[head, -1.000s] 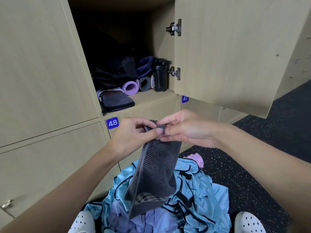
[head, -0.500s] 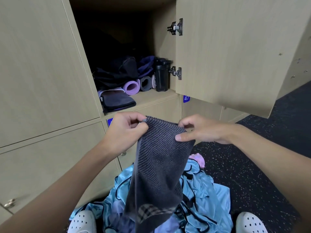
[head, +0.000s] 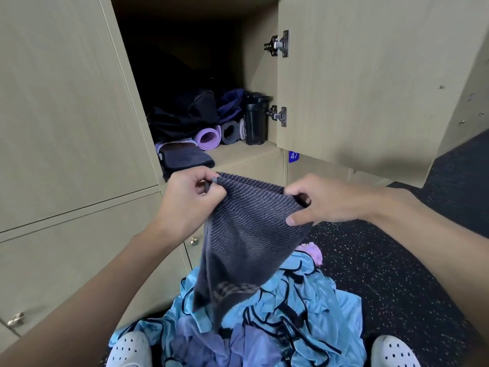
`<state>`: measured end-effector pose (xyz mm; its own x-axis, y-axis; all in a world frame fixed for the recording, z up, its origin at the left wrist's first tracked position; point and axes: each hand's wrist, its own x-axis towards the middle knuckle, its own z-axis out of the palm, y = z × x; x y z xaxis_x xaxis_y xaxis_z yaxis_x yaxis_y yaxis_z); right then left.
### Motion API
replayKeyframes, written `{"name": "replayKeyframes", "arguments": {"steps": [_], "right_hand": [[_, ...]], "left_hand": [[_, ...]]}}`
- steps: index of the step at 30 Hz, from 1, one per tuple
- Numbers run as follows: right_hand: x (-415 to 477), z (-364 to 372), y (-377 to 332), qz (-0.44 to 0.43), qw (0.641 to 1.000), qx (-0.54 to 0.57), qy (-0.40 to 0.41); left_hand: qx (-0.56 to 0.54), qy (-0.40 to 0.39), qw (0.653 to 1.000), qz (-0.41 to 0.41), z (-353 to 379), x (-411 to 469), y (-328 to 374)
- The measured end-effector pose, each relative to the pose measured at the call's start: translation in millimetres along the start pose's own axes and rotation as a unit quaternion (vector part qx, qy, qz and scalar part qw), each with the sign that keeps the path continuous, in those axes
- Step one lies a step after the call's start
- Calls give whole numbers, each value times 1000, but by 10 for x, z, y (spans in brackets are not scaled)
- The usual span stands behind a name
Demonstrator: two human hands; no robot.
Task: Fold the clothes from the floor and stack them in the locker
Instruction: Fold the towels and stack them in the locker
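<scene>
I have my left hand pinching one top corner of the grey striped towel and my right hand pinching the other. The hands are apart, with the towel's edge stretched between them just below the open locker. The towel hangs over the blue clothes pile on the floor before the locker. Inside the locker sit a folded dark cloth and a black bottle.

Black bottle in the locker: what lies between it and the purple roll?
In the head view, a grey roll lies between the black bottle and the purple roll, with a pale sliver beside the bottle.
</scene>
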<state>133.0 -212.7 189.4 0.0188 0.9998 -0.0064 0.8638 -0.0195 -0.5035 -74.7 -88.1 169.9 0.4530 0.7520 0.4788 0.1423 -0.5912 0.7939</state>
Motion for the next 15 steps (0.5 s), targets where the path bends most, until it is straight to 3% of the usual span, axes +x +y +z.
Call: {"name": "replayKeyframes", "arguments": {"steps": [3, 7, 9, 12, 15], "right_hand": [[-20, -4, -44, -21, 998, -26, 47], [-32, -20, -193, -66, 983, 19, 170], [-22, -41, -178, -61, 977, -31, 203], [-31, -48, -112, -48, 964, -192, 176], [-66, -61, -107, -55, 968, -179, 167]], "left_hand": [[46, 16, 999, 9, -36, 31, -31], [69, 22, 997, 5, -99, 63, -27], [59, 20, 998, 4, -111, 53, -11], [68, 22, 997, 20, -88, 11, 11], [55, 30, 998, 6, -105, 23, 11]]}}
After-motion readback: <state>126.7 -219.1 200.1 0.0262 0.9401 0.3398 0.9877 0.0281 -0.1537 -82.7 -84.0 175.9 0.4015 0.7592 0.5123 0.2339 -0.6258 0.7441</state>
